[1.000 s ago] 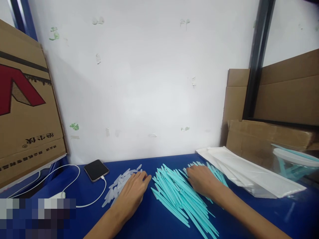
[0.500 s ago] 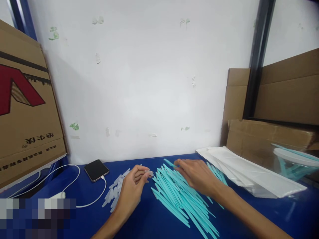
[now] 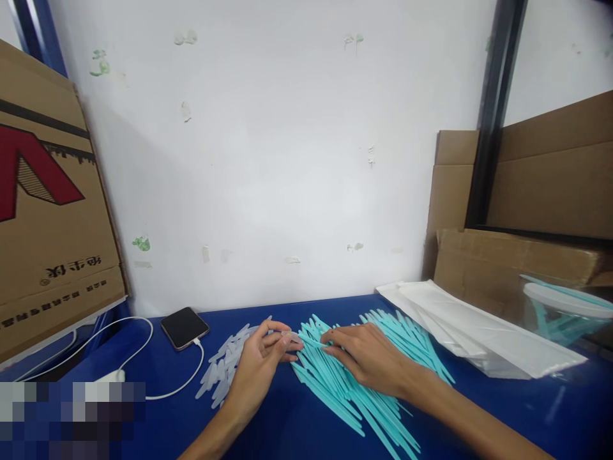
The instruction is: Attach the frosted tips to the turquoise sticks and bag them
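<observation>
My left hand [image 3: 262, 358] pinches a small translucent plastic cap [image 3: 293, 339] between thumb and fingers. In my right hand [image 3: 371, 356] is a slim turquoise plastic stick [image 3: 313, 343], shaped like an eyebrow razor. Its left tip meets the cap; whether it is inside cannot be made out. Beneath my right hand spreads a pile of similar turquoise sticks [image 3: 335, 390]. A second group of turquoise sticks [image 3: 412, 338] lies behind that hand, to the right. Left of my left hand is a heap of translucent caps [image 3: 223, 370], partly hidden by the wrist.
A phone [image 3: 185, 328] on a white charging cable [image 3: 191, 383] lies at the left of the blue table [image 3: 268, 428]. White plastic bags [image 3: 469, 326] and a clear tub [image 3: 565, 319] with turquoise sticks are at the right. Cardboard boxes [image 3: 52, 191] flank both sides.
My right hand has moved left and slightly down, bringing the turquoise stick to the cap in my left hand. More of the rear group of sticks now shows.
</observation>
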A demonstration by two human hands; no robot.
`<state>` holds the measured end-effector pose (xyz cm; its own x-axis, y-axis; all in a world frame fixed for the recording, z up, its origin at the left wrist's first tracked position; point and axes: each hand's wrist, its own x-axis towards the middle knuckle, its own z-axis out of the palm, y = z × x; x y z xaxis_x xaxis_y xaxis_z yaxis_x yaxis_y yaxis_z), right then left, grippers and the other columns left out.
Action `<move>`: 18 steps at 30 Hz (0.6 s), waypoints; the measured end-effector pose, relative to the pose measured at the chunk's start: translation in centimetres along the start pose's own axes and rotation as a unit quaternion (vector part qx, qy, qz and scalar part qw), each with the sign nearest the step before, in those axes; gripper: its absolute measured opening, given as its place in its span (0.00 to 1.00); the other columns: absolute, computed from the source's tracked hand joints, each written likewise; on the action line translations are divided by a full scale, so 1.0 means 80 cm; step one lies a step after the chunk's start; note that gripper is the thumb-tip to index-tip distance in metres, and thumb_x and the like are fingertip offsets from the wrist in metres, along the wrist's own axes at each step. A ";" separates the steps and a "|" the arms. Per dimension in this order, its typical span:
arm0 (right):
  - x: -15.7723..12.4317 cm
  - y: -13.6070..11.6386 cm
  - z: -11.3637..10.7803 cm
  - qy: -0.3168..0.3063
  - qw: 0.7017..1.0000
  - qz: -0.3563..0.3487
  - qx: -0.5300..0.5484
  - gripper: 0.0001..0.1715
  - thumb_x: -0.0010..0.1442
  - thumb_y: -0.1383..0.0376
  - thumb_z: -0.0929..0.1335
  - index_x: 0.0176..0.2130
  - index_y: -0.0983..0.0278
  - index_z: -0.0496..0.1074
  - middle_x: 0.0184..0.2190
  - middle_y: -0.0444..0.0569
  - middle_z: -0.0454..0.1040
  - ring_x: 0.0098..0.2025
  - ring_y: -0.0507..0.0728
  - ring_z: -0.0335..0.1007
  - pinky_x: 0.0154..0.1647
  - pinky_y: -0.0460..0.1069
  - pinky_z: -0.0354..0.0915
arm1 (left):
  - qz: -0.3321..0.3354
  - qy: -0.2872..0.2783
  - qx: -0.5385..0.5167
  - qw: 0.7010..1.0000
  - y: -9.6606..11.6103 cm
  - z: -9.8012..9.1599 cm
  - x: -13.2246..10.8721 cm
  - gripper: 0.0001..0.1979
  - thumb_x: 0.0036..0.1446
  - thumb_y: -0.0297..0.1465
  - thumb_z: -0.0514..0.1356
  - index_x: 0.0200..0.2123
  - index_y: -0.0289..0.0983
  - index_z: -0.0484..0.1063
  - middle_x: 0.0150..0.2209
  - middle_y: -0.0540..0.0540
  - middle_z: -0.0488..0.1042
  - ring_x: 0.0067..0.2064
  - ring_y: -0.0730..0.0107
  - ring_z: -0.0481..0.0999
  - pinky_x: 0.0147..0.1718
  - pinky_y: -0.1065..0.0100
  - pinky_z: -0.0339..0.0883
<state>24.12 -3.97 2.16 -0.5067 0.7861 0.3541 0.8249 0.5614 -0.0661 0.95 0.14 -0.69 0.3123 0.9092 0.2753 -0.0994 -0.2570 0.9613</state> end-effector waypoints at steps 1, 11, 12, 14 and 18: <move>0.000 0.000 0.000 -0.001 1.000 -0.003 -0.003 0.19 0.73 0.60 0.56 0.50 0.58 0.72 0.39 0.45 0.80 0.35 0.55 0.75 0.32 0.48 0.55 | 0.001 -0.001 -0.001 1.000 0.000 0.000 0.000 0.19 0.57 0.45 0.64 0.40 0.38 0.66 0.36 0.42 0.81 0.44 0.56 0.82 0.42 0.59 0.76; 0.000 -0.002 0.006 -0.005 0.999 -0.045 0.023 0.19 0.74 0.59 0.55 0.50 0.58 0.72 0.40 0.44 0.79 0.39 0.54 0.75 0.35 0.47 0.58 | 0.008 -0.076 0.094 0.993 0.002 0.007 -0.007 0.14 0.63 0.42 0.59 0.40 0.37 0.71 0.34 0.45 0.79 0.39 0.63 0.79 0.38 0.64 0.73; 0.000 -0.002 0.006 -0.004 0.999 -0.044 0.019 0.19 0.74 0.59 0.56 0.50 0.57 0.72 0.40 0.44 0.79 0.40 0.54 0.75 0.36 0.47 0.58 | 0.014 -0.078 0.127 0.989 0.003 0.007 -0.008 0.14 0.64 0.42 0.58 0.41 0.38 0.72 0.36 0.45 0.79 0.40 0.63 0.79 0.39 0.64 0.73; 0.001 0.001 0.003 0.004 1.000 -0.025 0.004 0.19 0.73 0.59 0.56 0.50 0.57 0.73 0.40 0.45 0.79 0.40 0.54 0.74 0.36 0.47 0.58 | 0.040 -0.060 0.230 0.971 0.004 0.006 -0.011 0.14 0.66 0.41 0.54 0.46 0.39 0.72 0.41 0.44 0.78 0.44 0.61 0.77 0.43 0.62 0.72; 0.005 0.023 -0.006 0.028 0.993 0.101 -0.059 0.17 0.72 0.59 0.58 0.48 0.58 0.73 0.35 0.48 0.79 0.35 0.56 0.74 0.31 0.48 0.57 | 0.121 -0.019 0.493 0.861 -0.002 -0.006 -0.012 0.15 0.67 0.36 0.49 0.51 0.41 0.71 0.47 0.41 0.73 0.50 0.55 0.73 0.48 0.54 0.69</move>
<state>25.56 -2.77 2.65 -0.3153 0.8623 0.3963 0.9337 0.3565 -0.0328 0.21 -0.56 -1.14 0.4266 0.7841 0.4507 0.6796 -0.6067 0.4124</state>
